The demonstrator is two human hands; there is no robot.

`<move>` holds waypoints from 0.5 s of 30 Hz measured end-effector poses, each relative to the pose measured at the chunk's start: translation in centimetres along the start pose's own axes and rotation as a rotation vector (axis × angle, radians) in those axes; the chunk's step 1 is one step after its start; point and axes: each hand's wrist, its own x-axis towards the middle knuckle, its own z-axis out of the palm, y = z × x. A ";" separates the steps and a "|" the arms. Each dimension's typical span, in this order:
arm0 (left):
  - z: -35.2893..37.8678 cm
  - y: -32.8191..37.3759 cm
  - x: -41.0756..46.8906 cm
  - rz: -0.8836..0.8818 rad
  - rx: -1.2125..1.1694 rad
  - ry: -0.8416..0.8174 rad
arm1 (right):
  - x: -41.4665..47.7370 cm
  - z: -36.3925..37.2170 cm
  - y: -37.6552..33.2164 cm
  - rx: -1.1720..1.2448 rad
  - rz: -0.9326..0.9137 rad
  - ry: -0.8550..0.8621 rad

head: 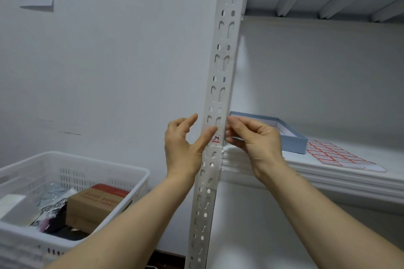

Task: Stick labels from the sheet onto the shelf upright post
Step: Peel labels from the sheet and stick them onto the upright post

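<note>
White wall point(109, 72) behind: your spread left hand point(181, 144) presses the label point(216, 138) onto the post point(221, 72); your pinching right hand point(255, 137) may crease it.

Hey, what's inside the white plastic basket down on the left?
Inside the white slotted plastic basket lie a brown cardboard box with red print, a black-and-white packet and crumpled clear bags. Whatever sits beneath them is covered.

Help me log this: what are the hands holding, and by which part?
The left hand presses its thumb on the label on the post; the right hand pinches the post's right edge beside it; whether it grips the label cannot be told.
</note>
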 end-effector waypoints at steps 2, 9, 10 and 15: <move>0.1 0.9 -0.3 0.109 0.055 -0.036 | -0.5 -0.3 -0.9 -0.014 0.043 -0.100; 2.4 3.1 -1.0 0.150 0.048 -0.055 | -1.1 -2.5 -3.2 0.034 0.006 -0.160; 3.0 3.5 -1.1 0.157 0.046 -0.066 | -1.1 -2.8 -3.5 -0.019 -0.039 -0.133; 6.6 6.1 -1.8 0.120 -0.061 -0.133 | -0.2 -4.2 -5.1 -0.310 -0.240 -0.006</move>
